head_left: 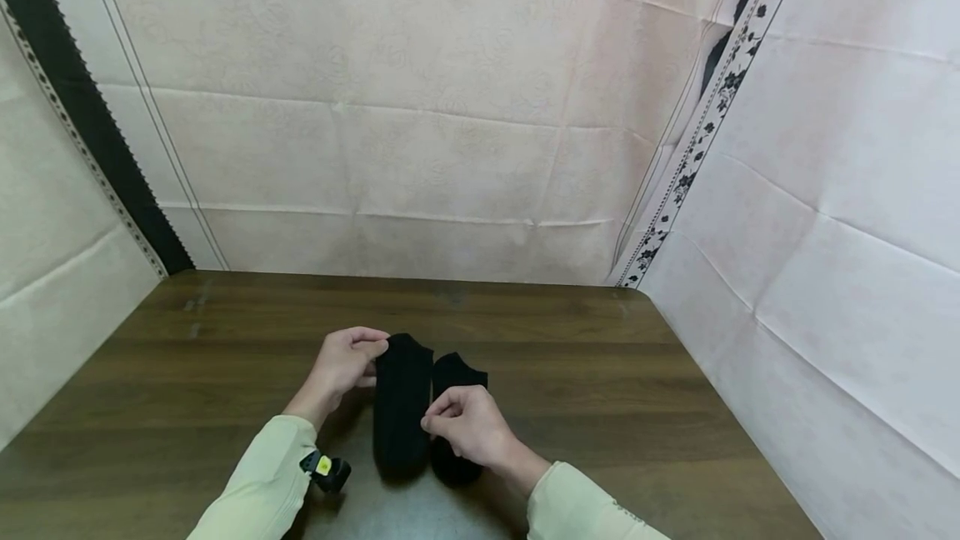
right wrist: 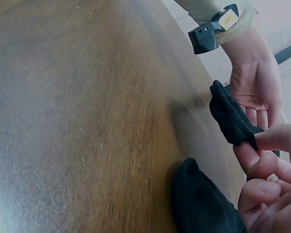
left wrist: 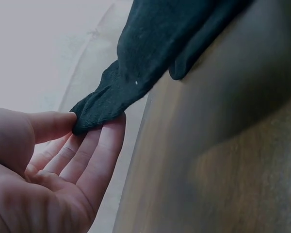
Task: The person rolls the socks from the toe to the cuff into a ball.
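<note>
Two black socks lie side by side, their open ends pointing away from me. My left hand pinches the far left corner of the left sock between thumb and fingers. In the left wrist view that corner of the fabric is pulled out to a point. My right hand pinches the same sock's right edge with thumb and index finger. It reaches across the right sock, hiding its middle. In the right wrist view the pinched sock stands off the table, while the other sock lies flat.
A brown wooden table lies beneath the socks. Pale cloth sheets hang behind and at both sides, the right one edged with a floral border. A black wrist device sits on the left sleeve.
</note>
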A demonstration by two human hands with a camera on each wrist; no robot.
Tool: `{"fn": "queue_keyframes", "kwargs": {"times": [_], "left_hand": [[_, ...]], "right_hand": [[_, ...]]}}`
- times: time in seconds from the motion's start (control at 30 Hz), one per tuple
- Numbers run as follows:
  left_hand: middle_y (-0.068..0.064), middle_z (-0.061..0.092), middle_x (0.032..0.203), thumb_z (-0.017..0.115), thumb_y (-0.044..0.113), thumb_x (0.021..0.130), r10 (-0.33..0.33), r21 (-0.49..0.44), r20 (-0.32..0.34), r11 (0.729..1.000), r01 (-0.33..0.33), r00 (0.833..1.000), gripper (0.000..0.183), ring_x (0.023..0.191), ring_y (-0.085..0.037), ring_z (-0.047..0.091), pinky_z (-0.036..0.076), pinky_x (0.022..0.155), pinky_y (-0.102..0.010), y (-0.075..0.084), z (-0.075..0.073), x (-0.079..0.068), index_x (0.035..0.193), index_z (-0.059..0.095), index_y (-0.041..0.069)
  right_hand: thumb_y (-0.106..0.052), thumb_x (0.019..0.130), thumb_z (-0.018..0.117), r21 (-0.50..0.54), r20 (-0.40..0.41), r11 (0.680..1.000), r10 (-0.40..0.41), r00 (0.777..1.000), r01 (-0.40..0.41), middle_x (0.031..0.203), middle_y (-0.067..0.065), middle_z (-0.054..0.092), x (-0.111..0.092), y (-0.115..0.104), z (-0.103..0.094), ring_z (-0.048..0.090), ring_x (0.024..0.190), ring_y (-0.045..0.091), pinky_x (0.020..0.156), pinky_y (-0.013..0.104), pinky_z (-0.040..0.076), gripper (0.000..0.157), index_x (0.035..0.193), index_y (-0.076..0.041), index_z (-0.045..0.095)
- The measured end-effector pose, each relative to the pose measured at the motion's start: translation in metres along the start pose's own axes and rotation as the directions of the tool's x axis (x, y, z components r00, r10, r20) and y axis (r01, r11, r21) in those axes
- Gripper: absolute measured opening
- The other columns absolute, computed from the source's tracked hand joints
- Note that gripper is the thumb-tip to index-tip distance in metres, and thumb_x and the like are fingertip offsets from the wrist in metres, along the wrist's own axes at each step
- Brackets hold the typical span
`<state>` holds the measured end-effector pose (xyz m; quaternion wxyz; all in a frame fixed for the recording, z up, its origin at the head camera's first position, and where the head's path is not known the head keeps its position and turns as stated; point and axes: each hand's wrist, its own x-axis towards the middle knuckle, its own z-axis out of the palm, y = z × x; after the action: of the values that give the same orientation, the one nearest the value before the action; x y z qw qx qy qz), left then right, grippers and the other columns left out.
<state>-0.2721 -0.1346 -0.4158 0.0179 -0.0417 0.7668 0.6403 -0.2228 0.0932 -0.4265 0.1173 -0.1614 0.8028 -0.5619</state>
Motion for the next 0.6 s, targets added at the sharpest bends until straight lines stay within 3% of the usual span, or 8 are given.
{"fn": "queue_keyframes", "kwargs": {"times": [0.6], "left_hand": [[-0.017, 0.070, 0.113, 0.060, 0.016, 0.102, 0.008, -0.031, 0.003, 0.999, -0.008, 1.000, 0.025, 0.080, -0.022, 0.066, 0.059, 0.070, -0.038, 0.0018, 0.0006, 0.0014, 0.121, 0.067, 0.000]], "right_hand": [[-0.009, 0.090, 0.075, -0.028, -0.006, 0.999, -0.022, 1.000, 0.022, 0.069, 0.004, 0.069, 0.0017, -0.0023, -0.0036, 0.041, 0.039, 0.009, 0.043, 0.022, 0.041, 0.007, 0.084, -0.007, 0.074]]}}
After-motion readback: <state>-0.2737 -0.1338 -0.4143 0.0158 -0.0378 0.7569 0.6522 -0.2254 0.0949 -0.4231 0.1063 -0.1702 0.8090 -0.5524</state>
